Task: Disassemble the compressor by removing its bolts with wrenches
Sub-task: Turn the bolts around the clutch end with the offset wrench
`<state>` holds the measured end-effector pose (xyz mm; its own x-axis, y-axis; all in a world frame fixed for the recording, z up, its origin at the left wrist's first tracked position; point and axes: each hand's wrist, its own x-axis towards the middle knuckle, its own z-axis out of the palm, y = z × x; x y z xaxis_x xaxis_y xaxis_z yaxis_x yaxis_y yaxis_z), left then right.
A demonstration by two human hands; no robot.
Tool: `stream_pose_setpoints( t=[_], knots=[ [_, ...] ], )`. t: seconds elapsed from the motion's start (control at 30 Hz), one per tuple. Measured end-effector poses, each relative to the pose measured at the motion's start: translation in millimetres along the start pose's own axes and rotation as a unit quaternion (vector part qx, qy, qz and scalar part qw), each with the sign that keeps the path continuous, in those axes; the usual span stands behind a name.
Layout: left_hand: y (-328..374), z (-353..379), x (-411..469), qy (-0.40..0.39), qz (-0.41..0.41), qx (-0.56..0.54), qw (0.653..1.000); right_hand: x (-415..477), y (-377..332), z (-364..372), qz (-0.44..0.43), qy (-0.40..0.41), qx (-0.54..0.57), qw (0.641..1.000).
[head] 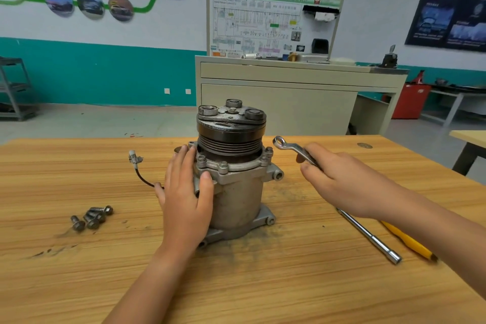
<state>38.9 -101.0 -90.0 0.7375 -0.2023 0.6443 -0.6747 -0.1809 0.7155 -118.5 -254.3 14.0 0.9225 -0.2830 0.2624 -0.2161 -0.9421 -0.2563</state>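
A grey metal compressor (pixel 236 192) stands upright on the wooden table (pixel 79 271), its black pulley and clutch plate on top. Several bolts (pixel 223 166) sit in the flange below the pulley. My left hand (pixel 186 192) grips the compressor's left side, thumb on the flange. My right hand (pixel 342 184) holds a silver ring wrench (pixel 286 147) to the right of the compressor, its ring end raised and apart from the flange. Several removed bolts (pixel 92 217) lie on the table at the left.
A socket extension bar (pixel 373 241) and a yellow-handled tool (pixel 407 241) lie on the table at the right, partly under my right arm. A black wire with a white connector (pixel 135 159) trails from the compressor's left. A beige training bench (pixel 289 87) stands behind.
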Motion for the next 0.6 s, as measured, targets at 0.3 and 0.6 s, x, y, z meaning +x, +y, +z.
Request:
stream_pose_setpoints(
  t=[0.3, 0.6],
  knots=[
    [-1.4, 2.0, 0.6, 0.007, 0.004, -0.001, 1.0, 2.7, 9.8, -11.2, -0.01, 0.015, -0.209, 0.978],
    [-1.2, 0.5, 3.0, 0.008, 0.016, 0.018, 1.0, 2.5, -0.9, -3.1, -0.017, 0.035, -0.258, 0.965]
  ],
)
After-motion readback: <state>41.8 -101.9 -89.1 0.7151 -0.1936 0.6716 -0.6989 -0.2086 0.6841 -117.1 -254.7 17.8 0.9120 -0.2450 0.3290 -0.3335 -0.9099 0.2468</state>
